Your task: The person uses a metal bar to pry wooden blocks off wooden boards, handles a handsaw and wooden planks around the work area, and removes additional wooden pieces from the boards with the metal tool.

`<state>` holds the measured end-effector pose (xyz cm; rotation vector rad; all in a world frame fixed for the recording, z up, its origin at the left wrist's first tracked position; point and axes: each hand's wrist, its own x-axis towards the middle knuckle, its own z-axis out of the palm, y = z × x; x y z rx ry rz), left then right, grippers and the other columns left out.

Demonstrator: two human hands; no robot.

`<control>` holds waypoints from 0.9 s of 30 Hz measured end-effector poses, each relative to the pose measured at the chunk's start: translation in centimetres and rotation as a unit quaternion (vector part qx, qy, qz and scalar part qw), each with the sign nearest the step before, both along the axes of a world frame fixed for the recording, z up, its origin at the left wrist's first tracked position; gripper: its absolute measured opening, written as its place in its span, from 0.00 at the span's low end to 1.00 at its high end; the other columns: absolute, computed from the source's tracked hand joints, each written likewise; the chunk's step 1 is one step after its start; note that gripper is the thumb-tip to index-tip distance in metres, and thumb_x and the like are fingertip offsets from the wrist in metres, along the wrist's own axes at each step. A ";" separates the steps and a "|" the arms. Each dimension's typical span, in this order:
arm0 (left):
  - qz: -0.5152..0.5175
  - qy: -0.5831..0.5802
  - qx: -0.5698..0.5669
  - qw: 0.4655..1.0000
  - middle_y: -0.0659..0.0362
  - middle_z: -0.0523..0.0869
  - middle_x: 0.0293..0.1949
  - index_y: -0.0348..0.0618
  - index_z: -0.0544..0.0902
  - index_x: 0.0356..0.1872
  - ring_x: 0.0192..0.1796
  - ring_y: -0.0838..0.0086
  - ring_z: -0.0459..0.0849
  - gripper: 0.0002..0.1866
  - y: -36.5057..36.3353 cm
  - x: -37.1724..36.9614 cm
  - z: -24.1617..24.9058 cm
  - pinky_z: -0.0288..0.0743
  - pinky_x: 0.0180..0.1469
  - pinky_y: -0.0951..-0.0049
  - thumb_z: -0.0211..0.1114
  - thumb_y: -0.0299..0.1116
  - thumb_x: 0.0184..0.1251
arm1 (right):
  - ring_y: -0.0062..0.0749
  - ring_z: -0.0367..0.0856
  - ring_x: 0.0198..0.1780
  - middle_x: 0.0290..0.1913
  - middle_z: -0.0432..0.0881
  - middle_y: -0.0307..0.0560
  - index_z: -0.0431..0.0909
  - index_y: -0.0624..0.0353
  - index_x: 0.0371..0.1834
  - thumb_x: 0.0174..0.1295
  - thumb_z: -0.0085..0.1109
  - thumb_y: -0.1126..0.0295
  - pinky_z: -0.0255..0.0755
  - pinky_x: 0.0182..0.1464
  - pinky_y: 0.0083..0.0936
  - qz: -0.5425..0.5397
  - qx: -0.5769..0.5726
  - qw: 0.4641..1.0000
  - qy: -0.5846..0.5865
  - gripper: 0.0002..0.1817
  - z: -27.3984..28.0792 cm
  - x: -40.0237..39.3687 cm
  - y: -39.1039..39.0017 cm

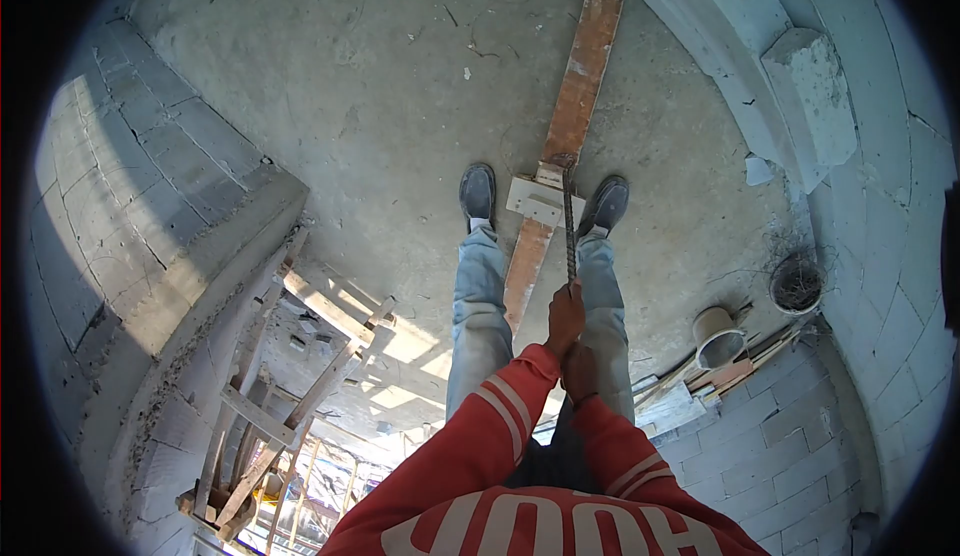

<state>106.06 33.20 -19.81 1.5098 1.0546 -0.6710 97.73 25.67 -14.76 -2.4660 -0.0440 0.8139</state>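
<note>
The left hand (567, 316) clenches a dark, ribbed metal rod (570, 231) above the long reddish-brown wooden plank (582, 81); the right hand's (579, 371) grip is unclear. The red sweatshirt's (450, 476) white lettering is cut off.

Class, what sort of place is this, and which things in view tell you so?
Most likely a building site: it has a bare block wall, a rough wooden frame and a ribbed metal bar.

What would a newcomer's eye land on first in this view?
Probably the bright red sleeves with pale stripes, reaching from the bottom to the left hand, which grips a dark ribbed metal rod, and the right hand just behind it. Next, the long reddish-brown board on the grey floor, running between the dark shoes. Then the chunky pale grey blocks at upper right.
</note>
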 end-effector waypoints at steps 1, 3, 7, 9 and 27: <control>-0.023 0.009 0.038 0.999 0.44 0.81 0.27 0.34 0.78 0.33 0.29 0.49 0.79 0.25 -0.1 -0.2 -0.9 0.69 0.34 0.54 0.46 0.49 0.77 | 0.50 0.74 0.24 0.23 0.76 0.58 0.74 0.65 0.28 0.66 0.40 0.70 0.65 0.27 0.41 0.002 0.004 1.000 -0.005 0.14 -0.9 0.3 -0.1; -0.006 0.024 -0.001 1.000 0.43 0.81 0.27 0.34 0.77 0.32 0.30 0.46 0.79 0.25 0.2 0.2 0.5 0.69 0.34 0.53 0.47 0.50 0.76 | 0.51 0.76 0.25 0.21 0.75 0.56 0.73 0.64 0.25 0.65 0.41 0.72 0.66 0.28 0.42 -0.054 0.036 0.991 0.116 0.14 3.8 4.2 0.8; 0.064 -0.008 -0.129 0.990 0.49 0.75 0.20 0.35 0.76 0.32 0.24 0.58 0.76 0.24 1.4 9.2 4.5 0.67 0.30 0.58 0.49 0.48 0.76 | 0.37 0.74 0.23 0.21 0.77 0.50 0.75 0.67 0.31 0.69 0.39 0.67 0.64 0.26 0.36 -0.278 0.095 0.941 0.166 0.17 5.8 8.9 1.5; 0.096 -0.113 -0.164 0.975 0.53 0.70 0.17 0.36 0.74 0.33 0.20 0.67 0.70 0.21 1.6 12.9 7.9 0.64 0.27 0.62 0.50 0.46 0.77 | 0.33 0.77 0.27 0.25 0.78 0.45 0.75 0.67 0.35 0.72 0.38 0.57 0.67 0.28 0.33 -0.339 0.141 0.918 0.153 0.23 8.8 12.4 2.6; -0.009 0.067 -0.018 0.998 0.37 0.84 0.34 0.32 0.81 0.37 0.43 0.41 0.83 0.30 0.7 -2.8 0.0 0.73 0.45 0.50 0.44 0.54 0.76 | 0.57 0.78 0.31 0.26 0.78 0.60 0.72 0.67 0.24 0.52 0.55 0.76 0.70 0.34 0.45 0.019 0.028 0.993 0.115 0.05 3.5 0.4 0.7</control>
